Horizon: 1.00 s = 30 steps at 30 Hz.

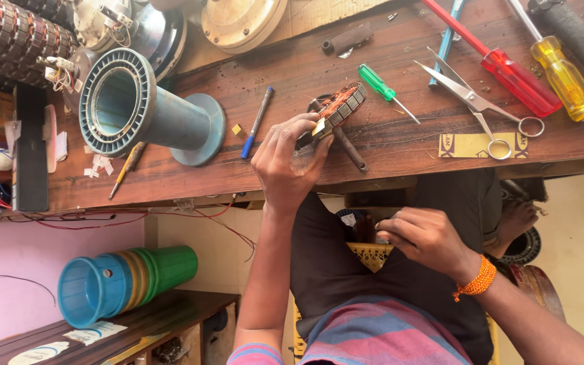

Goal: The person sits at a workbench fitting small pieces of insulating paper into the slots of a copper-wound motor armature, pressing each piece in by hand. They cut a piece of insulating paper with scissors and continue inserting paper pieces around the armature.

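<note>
One copper-wound stator (338, 108) sits tilted on the wooden workbench (400, 135), pinched at its edge by the left hand (285, 162), fingers grasping it. Just beside lie a green screwdriver (381, 86), a blue pen (257, 123) and scissors (474, 101). Well apart, the right hand (427, 238) rests curled on the lap; whether it holds anything I cannot tell.

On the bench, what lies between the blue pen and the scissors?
In the head view, the copper-wound stator held by the left hand, then the green screwdriver, lie between blue pen and scissors.
</note>
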Tool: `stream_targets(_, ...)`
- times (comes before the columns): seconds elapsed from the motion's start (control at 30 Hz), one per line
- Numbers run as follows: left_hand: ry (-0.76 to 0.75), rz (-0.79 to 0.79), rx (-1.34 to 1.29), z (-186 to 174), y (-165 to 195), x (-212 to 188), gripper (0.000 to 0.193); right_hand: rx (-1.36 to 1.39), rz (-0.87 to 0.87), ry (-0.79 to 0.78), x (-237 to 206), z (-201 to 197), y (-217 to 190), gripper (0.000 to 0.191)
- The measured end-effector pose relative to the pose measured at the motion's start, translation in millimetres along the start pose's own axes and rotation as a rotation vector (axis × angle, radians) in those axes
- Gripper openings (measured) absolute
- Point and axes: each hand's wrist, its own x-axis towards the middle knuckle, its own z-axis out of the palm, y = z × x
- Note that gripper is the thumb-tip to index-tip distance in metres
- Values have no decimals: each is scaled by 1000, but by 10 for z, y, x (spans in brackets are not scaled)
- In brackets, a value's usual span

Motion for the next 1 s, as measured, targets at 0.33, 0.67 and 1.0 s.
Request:
stream_targets(0.33,53,184,62,102,-216,-56,36,76,5,-27,-46,107,7,14)
stream_targets(0.67,67,250,83,106,-330,-48,34,114,27,-21,-59,184,44,16)
stream_targets(1.0,130,258,119,212,-363,-96,34,151,13,10,-61,164,69,19)
